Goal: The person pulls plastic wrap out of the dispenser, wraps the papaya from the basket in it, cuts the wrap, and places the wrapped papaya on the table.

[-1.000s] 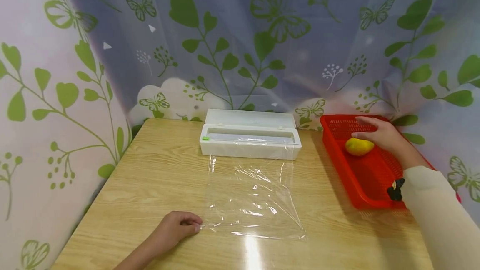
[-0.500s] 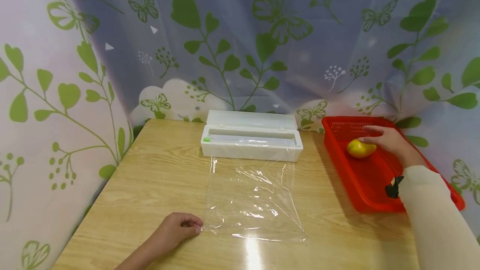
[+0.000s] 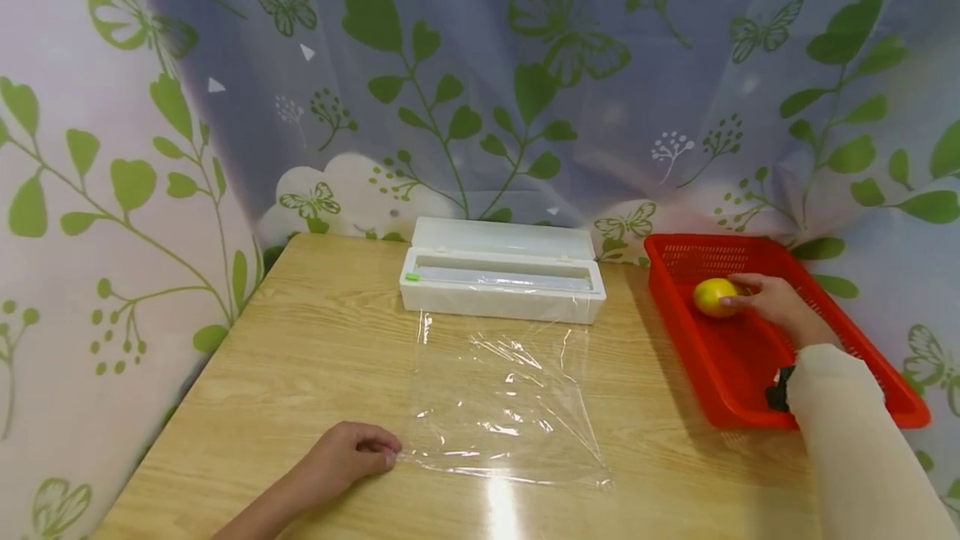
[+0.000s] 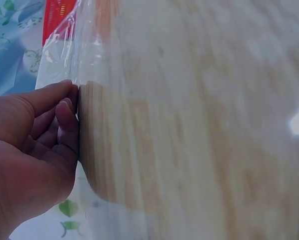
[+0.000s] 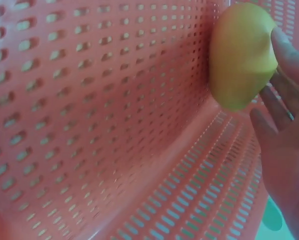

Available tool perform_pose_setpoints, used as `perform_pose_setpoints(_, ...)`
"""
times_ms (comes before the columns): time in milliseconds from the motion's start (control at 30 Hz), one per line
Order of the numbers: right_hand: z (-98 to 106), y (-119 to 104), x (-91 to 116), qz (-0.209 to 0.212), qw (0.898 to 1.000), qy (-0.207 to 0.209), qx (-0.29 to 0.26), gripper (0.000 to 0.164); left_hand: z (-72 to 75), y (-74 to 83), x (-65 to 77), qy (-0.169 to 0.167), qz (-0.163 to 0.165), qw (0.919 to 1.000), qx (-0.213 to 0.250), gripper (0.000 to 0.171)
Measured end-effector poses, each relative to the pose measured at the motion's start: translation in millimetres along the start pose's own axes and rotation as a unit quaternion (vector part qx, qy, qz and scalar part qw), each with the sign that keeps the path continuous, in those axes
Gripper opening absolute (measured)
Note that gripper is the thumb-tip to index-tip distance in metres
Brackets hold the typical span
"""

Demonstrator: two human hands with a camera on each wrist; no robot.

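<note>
My left hand (image 3: 341, 461) pinches the near left corner of a sheet of clear plastic wrap (image 3: 502, 390). The sheet runs across the wood table from a white wrap dispenser (image 3: 502, 305) with its lid raised. In the left wrist view, thumb and forefinger of the left hand (image 4: 37, 135) meet on the film. On the right, my right hand (image 3: 780, 307) is down in a red basket (image 3: 678, 348), its thumb and fingers around one end of a yellow mango (image 3: 714, 298). The right wrist view has the mango (image 5: 242, 57) by the basket wall, the thumb against it.
A bright green slider (image 3: 412, 277) sits at the dispenser's left end. Behind the table (image 3: 300, 357) hangs a printed cloth (image 3: 465, 65) with leaves and butterflies. A black object (image 3: 778, 390) shows at the right sleeve cuff.
My right hand has lowered over the mango and closed its thumb and fingers around one end; the mango has turned slightly. The left hand stays at the film's corner.
</note>
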State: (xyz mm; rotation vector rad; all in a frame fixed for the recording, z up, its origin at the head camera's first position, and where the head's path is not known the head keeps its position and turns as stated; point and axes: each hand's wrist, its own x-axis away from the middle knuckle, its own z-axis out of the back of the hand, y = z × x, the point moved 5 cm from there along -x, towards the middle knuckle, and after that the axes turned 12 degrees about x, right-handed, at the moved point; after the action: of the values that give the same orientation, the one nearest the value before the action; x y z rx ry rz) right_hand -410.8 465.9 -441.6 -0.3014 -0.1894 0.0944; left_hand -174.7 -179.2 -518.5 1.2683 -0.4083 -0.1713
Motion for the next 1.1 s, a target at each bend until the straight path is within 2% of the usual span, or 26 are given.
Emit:
perform_pose_setpoints(267,-1.5,-8.6,-6.1,0.013,0.999,0.026,0.04,0.077,2.0,1.3,0.4,-0.003,-0.007,0.9999,0.013,0.02)
perform_pose_setpoints(400,-5.7,-10.1,-8.0,0.004,1.0,0.014,0.028,0.081,2.5,0.4,1.3,-0.001,-0.01,0.9999,0.011,0.02)
perform_pose_setpoints(600,-14.9,-9.0,-6.7,-0.028,0.998,-0.028,-0.041,0.089,3.9,0.4,3.2,-0.004,-0.014,0.9998,0.012,0.021)
perform_pose_setpoints(900,-18.5,-9.2,-7.9,-0.027,0.998,-0.031,-0.047,0.091,5.3,-2.0,2.0,-0.001,-0.004,0.9999,0.012,0.02)
perform_pose_setpoints(1100,-17.5,-3.0,-9.2,-0.02,1.0,0.003,-0.023,0.089,2.3,-1.6,0.9,-0.002,0.001,1.0,0.008,0.02)
